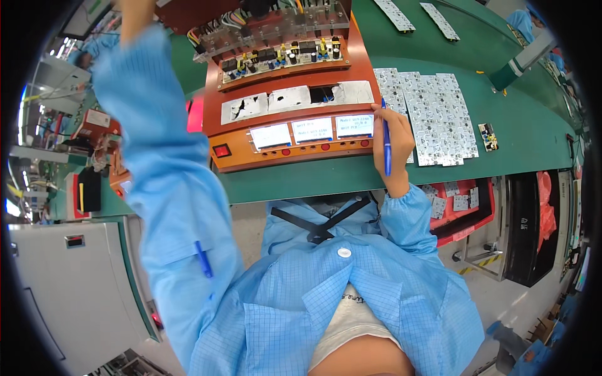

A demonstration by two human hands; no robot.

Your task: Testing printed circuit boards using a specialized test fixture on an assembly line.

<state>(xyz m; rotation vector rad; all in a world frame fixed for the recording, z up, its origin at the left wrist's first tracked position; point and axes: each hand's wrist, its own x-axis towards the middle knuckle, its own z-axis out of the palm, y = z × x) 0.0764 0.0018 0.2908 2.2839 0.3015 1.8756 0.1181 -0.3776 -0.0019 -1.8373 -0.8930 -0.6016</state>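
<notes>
**A pen in the right hand and a left arm stretched out past the orange box**

We see one blue pen (386, 141) in the right hand (395, 135), whose fingers are curled around it, with the pen lying upright along them. Held this way, it probably spares us putting it down while the fingertips are at the right edge of the orange box (365, 62); whether they touch it, we cannot tell. The left hand (136, 7) is cut off by the upper edge, so we cannot tell what its fingers are doing.

The box sits squarely before us on the green table (527, 144), its three lit screens (271, 136) facing our way, presumably for easy reading. Below them we count three red buttons (325, 148), and to their left one red switch (222, 151). A row of circuit boards (276, 62) lies along the box, just in front of a clear plastic bar (269, 37), likely lined up to match it.

To the right, pale sheets of boards (442, 119) lie flat, perhaps to be within reach; they overlap too closely for us to count. Two narrow strips (440, 20) lie farther back, and one small loose board (488, 136) lies apart. Below the table edge, one red bin (464, 235) holds at least five pale pieces (461, 202). A second blue pen (204, 258) rides on the left sleeve (182, 219), probably as a spare.
</notes>
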